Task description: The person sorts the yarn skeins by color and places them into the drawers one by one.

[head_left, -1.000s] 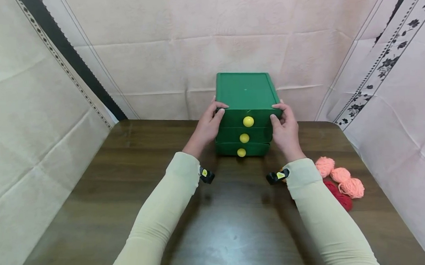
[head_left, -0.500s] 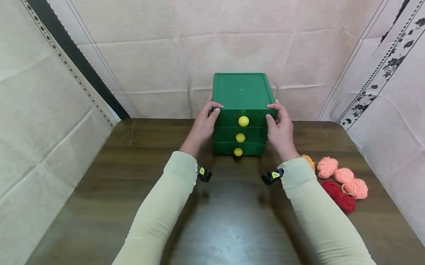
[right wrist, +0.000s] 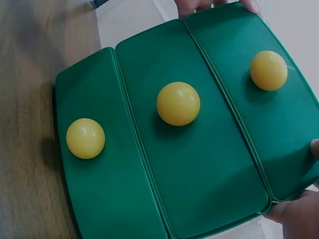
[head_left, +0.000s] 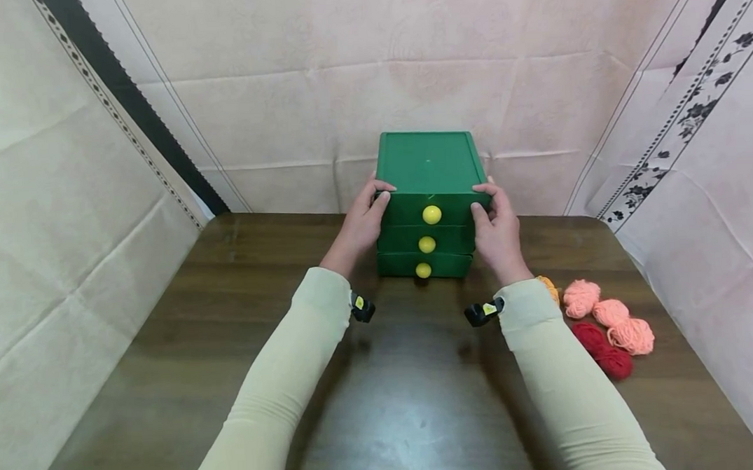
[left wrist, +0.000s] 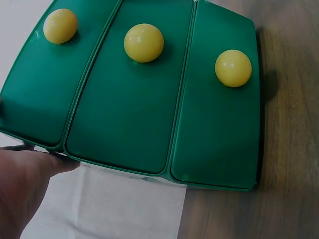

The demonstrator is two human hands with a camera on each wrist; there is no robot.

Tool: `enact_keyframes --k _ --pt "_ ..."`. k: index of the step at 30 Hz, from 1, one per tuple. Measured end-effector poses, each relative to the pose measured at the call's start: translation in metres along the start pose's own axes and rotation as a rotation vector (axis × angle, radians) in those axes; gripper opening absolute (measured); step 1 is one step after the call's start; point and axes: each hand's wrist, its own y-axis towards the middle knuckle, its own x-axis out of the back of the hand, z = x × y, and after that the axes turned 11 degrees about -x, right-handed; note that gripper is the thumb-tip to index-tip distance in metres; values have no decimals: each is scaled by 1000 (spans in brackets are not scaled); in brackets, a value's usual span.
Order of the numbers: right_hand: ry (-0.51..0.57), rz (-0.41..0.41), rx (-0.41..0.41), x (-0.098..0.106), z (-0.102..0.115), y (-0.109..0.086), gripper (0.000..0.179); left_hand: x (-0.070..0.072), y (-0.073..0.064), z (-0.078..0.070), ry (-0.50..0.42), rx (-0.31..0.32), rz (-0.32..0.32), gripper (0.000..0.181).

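Note:
A small green drawer box [head_left: 431,162] stands at the back of the table, its three drawers closed, each with a round yellow knob [head_left: 432,215]. My left hand [head_left: 362,225] grips its upper left front corner, thumb on the front and fingers over the top edge and side. On the opposite corner, my right hand [head_left: 499,233] holds it the same way. In the left wrist view the drawer fronts [left wrist: 124,109] fill the frame, with part of the left hand [left wrist: 22,186] at the lower left. The right wrist view has part of the right hand [right wrist: 301,214] at the lower right.
Right of the box, beside my right sleeve, lie balls of pink yarn [head_left: 630,336], dark red yarn [head_left: 611,361] and a partly hidden orange yarn [head_left: 548,289]. The brown wooden table [head_left: 263,380] ends near a pale cloth backdrop [head_left: 251,114] behind the box.
The head view has shifted slightly, so box and hands appear a little farther left than a second ago, and the orange yarn shows more. Both hands keep their hold on the box.

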Motion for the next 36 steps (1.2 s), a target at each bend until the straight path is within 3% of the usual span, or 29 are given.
enact_keyframes --k 15,22,26,31,36 --pt "-18 24 29 10 0 6 33 -1 1 3 31 9 56 28" --pt "-148 -97 105 8 -2 3 37 6 5 3 32 51 33 38" --pt "-162 -218 143 3 -4 -2 37 9 14 2 40 64 36 46" --pt "-150 -371 284 -5 -2 -8 26 11 30 -1 39 92 84 49" --pt "-157 -376 429 -20 1 -13 22 18 40 -4 15 179 136 44"
